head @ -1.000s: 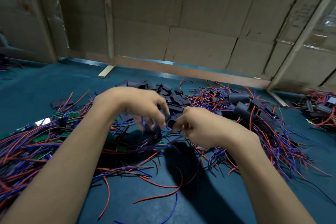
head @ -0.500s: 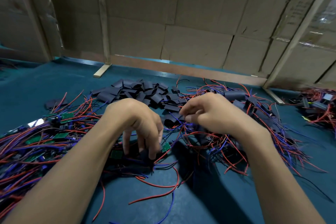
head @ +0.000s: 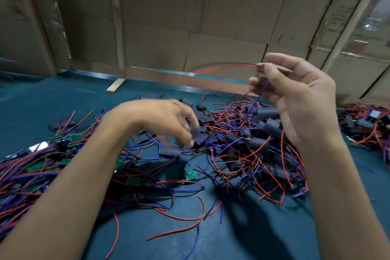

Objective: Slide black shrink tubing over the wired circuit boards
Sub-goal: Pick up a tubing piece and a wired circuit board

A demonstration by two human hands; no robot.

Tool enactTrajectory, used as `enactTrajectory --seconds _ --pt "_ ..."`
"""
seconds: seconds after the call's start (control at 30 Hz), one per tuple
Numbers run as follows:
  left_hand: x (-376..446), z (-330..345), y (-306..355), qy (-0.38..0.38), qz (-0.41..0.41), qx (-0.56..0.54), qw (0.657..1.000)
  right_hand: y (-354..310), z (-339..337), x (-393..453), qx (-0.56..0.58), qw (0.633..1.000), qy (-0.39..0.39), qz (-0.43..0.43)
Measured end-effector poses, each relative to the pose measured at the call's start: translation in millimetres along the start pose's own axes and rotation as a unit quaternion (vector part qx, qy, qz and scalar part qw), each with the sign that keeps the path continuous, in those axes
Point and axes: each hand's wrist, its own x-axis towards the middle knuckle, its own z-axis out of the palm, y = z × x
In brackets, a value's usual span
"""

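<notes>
A single wide-angle view from the person's head looks forward and steeply down onto the dark teal cloth-covered bench (head: 52, 110), close enough that both bare forearms enter from 6 o'clock and fill the lower half. Toward 12 o'clock the brown corrugated cardboard wall (head: 221, 17) closes off the view just behind the bench. Straight edges bow near the frame's sides.

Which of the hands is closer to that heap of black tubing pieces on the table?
Left. The left hand reaches down at the black tubing pile; the right hand is raised above and right of it, pinching wires.
</notes>
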Motion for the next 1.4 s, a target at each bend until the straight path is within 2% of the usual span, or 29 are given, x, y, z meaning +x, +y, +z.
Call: enactTrajectory --seconds 0.07,0.17,0.3,0.4,0.67,0.83,0.93,1.4 --pt "-6 -7 2 0.064 0.075 -0.051 0.994 -4 -1 0 0.054 0.998 0.009 0.020" --pt "-13 -12 5 0.135 0.160 -0.131 0.969 -10 -5 -1 0.051 0.999 -0.003 0.014" --pt "-16 -15 4 0.208 0.219 -0.132 0.944 -19 -10 -2 0.022 0.999 -0.011 -0.034" --pt "-19 -18 2 0.223 0.242 -0.138 0.934 -23 -12 -2 0.019 0.997 -0.001 -0.070" --pt "-19 -17 0 0.199 0.242 -0.137 0.940 -21 -7 -2 0.040 0.994 0.029 -0.100" --pt "-16 -14 -4 0.086 0.207 -0.158 0.962 -19 -4 -2 0.054 0.993 0.017 -0.105" --pt "-15 -12 -4 0.047 0.202 -0.162 0.965 -19 -5 -2 0.049 0.993 0.016 -0.104" --pt "-15 -13 -6 0.026 0.202 -0.176 0.963 -26 -21 -2 0.022 0.995 -0.005 -0.095"
